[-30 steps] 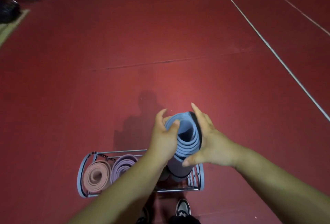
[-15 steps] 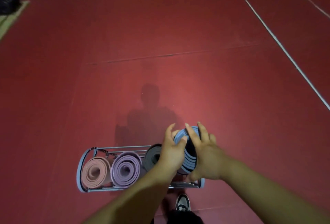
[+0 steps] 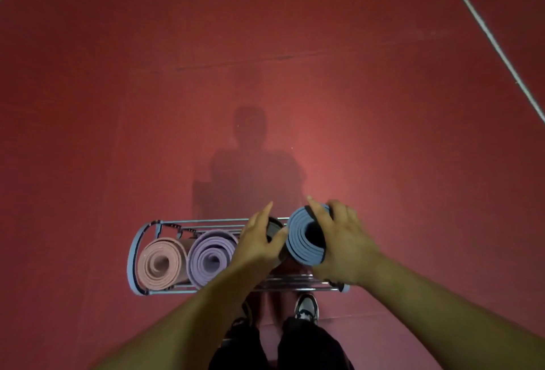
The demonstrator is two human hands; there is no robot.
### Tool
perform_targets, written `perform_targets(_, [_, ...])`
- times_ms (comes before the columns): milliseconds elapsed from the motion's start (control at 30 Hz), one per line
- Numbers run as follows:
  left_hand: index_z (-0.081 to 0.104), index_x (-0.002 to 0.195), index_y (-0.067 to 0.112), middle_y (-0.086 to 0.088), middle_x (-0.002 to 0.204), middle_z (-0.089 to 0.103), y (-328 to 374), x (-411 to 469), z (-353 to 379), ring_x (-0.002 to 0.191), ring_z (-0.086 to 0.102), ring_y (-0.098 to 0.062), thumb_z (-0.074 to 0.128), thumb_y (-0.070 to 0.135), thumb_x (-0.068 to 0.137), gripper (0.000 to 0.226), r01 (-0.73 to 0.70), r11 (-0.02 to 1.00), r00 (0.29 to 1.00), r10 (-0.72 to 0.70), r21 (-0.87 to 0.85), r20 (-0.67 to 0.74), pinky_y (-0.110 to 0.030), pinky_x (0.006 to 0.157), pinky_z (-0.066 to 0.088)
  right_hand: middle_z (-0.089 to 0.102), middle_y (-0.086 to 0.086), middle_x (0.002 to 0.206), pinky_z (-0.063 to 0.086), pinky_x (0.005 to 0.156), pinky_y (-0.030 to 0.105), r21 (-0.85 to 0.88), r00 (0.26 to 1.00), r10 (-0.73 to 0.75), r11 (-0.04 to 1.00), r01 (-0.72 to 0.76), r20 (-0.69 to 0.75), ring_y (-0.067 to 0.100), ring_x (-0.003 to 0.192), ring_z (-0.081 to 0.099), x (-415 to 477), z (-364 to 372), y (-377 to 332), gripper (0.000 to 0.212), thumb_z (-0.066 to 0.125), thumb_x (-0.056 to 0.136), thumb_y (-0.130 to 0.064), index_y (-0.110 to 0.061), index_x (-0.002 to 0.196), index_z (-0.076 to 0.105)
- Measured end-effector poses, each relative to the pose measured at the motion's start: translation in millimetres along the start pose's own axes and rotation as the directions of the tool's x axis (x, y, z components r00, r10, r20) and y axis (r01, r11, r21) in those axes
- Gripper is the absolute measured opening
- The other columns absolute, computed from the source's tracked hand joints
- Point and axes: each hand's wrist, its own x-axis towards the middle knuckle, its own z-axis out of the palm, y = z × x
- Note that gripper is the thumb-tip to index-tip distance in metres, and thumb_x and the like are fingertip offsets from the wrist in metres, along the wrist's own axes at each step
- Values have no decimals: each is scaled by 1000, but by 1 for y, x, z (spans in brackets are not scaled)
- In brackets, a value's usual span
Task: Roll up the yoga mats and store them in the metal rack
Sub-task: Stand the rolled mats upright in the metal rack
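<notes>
The rack (image 3: 130, 263), low in the frame, is thin metal wire with a dull gleam on its rails. The rolled blue mat (image 3: 295, 241), purple mat (image 3: 206, 251) and pink mat (image 3: 156, 266) look like matt, soft foam with smooth layered ends. The red floor (image 3: 265, 45) is matt and faintly scuffed. The dark trousers (image 3: 309, 349) at the bottom edge look like cloth.

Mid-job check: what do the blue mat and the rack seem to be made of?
The blue yoga mat looks like soft matte foam or rubber: its thick layers curl in a spiral without creasing, and the reverse face is darker. The metal rack is thin rod with a dull sheen along its rails. Its rounded end hoop looks pale blue, perhaps coated, though the dim light leaves that open.
</notes>
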Motion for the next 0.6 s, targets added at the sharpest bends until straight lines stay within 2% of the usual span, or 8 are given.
perform_targets(67, [27,157,38,8,161,30,-15,11,1,147,28,-12,50,57,89,75,19,1000,1000,-19,5,15,-39,121,25,23,9,142,37,109,43,-25,1000,-18,1000,18,17,30,131,26,13,5,0,130,71,59,-61,-37,159,-10])
perform_targets(167, [31,157,34,7,161,32,-40,24,3,148,27,-13,42,43,89,69,77,997,997,-77,0,19,-35,122,22,20,13,148,37,109,45,-40,998,0,999,3,68,32,134,24,24,22,12,133,75,58,-56,-36,159,-10])
perform_targets(233, [32,157,26,2,160,36,-61,28,6,148,31,-19,43,33,88,70,38,991,999,-41,131,24,-36,121,25,15,14,155,35,111,44,-69,990,61,996,-52,130,35,138,22,24,35,24,136,77,56,-52,-34,159,-9])
perform_targets(267, [32,157,22,-1,159,38,-72,31,9,146,33,-23,46,33,85,75,-26,972,999,17,233,39,-37,120,27,13,14,157,35,112,44,-79,984,86,994,-74,157,36,139,20,23,43,29,135,76,55,-53,-32,160,-7])
perform_targets(367, [27,157,26,-2,158,37,-90,38,17,138,40,-31,57,46,70,95,-206,832,977,145,515,157,-44,111,39,19,11,156,35,113,46,-94,977,103,992,-87,185,37,144,18,25,65,38,133,59,48,-68,-32,160,-3])
perform_targets(467, [10,158,34,-7,165,20,-103,48,27,143,29,-42,71,64,61,118,-307,663,949,161,683,270,-53,108,38,23,12,153,34,114,48,-98,978,109,991,-93,177,38,144,22,37,85,40,130,63,51,-64,-31,160,1])
perform_targets(533, [-7,155,41,-8,167,3,-112,57,35,148,13,-46,77,66,60,129,-317,628,944,140,710,297,-60,112,31,24,13,152,32,117,47,-112,977,112,989,-92,184,37,142,23,46,98,42,129,70,55,-59,-30,160,1])
perform_targets(600, [-15,152,44,-7,167,-6,-116,67,41,150,5,-45,81,65,60,134,-299,617,949,116,728,292,-62,115,26,24,15,152,29,119,47,-142,973,112,986,-84,201,38,142,24,53,113,46,132,78,57,-54,-29,161,0])
